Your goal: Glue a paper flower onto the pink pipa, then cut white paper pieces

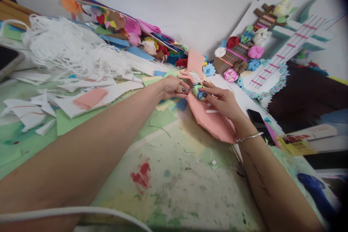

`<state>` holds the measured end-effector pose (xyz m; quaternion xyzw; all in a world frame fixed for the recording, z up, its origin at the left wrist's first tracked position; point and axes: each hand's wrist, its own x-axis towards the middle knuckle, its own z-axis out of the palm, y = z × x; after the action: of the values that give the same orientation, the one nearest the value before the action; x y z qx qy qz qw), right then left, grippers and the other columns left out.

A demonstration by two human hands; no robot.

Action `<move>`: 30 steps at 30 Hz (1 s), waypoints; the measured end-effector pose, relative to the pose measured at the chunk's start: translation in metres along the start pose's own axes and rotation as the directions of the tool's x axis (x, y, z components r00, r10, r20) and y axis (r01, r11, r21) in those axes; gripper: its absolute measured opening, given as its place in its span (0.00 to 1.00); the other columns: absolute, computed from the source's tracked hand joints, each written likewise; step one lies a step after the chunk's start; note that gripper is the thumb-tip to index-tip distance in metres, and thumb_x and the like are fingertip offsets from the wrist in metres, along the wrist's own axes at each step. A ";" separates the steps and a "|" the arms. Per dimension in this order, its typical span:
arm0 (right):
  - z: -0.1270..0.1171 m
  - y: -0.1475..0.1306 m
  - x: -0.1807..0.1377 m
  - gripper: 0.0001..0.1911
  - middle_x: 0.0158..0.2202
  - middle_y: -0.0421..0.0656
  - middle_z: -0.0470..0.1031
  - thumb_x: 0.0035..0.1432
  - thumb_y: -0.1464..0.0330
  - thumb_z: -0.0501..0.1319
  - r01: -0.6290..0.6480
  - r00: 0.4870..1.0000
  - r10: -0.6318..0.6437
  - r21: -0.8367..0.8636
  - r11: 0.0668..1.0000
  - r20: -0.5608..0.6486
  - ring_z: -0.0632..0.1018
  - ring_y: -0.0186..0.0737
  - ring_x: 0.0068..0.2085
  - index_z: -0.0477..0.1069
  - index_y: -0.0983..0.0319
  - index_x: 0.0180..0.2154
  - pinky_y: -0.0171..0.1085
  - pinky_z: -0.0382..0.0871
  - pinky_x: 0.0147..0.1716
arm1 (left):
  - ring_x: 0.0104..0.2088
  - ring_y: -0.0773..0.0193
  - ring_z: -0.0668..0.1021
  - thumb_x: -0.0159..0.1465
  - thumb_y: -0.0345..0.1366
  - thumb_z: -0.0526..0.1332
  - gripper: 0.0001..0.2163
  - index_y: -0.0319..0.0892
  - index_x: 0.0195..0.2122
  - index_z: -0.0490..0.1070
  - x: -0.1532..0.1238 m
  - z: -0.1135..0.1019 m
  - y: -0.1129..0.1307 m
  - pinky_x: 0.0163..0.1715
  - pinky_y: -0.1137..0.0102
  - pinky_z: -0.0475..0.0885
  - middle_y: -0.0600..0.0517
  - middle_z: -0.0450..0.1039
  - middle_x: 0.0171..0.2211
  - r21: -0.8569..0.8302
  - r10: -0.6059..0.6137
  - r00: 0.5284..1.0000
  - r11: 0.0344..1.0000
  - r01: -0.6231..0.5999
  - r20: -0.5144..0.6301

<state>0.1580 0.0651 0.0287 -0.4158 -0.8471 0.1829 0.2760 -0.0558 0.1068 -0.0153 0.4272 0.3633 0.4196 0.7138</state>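
A salmon-pink paper guitar lies slanted on the table, with pale strips across its upper part. My right hand has its fingers closed on a green and blue paper flower, pressing it against the guitar. On the other side, my left hand pinches the guitar's edge close to the flower; its fingertips are partly hidden. Small pale rods stick out beneath my right fingers. Behind the hands a light blue paper flower sits near the guitar's upper end.
White string lies heaped at the left, above white paper scraps. Finished paper guitars with flowers lean at the right. A black phone and a blue-handled tool are at the right. A white cable crosses the front.
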 end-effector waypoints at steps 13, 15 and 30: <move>-0.001 0.001 0.000 0.17 0.58 0.38 0.68 0.58 0.68 0.58 0.003 1.000 -0.003 -0.003 1.000 -0.029 0.65 0.48 0.61 0.74 0.50 0.49 0.49 0.62 0.58 | 0.28 0.65 0.79 0.51 0.20 0.60 0.10 0.33 0.35 0.71 -0.015 0.004 0.010 0.40 0.65 0.74 0.48 0.74 0.25 -0.011 0.029 0.999 1.000 -0.029 0.037; -0.002 0.002 0.000 0.18 0.57 0.38 0.69 0.57 0.69 0.58 0.006 0.999 -0.006 -0.008 1.000 -0.039 0.64 0.46 0.62 0.74 0.51 0.49 0.49 0.60 0.59 | 0.29 0.64 0.79 0.51 0.18 0.60 0.11 0.32 0.36 0.71 -0.016 0.004 0.010 0.40 0.65 0.74 0.47 0.75 0.26 -0.027 0.041 0.998 0.999 -0.040 0.049; -0.015 0.006 -0.001 0.16 0.58 0.41 0.69 0.55 0.67 0.61 -0.069 0.992 0.091 0.233 0.970 -0.088 0.65 0.47 0.61 0.76 0.52 0.46 0.50 0.64 0.56 | 0.33 0.63 0.80 0.50 0.17 0.62 0.16 0.36 0.39 0.73 -0.013 0.007 0.002 0.43 0.62 0.75 0.47 0.76 0.32 -0.067 0.189 0.973 0.981 -0.181 0.133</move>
<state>0.1716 0.0692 0.0366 -0.4234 -0.7882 0.2698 0.3558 -0.0558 0.0933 -0.0086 0.4680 0.2598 0.4631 0.7064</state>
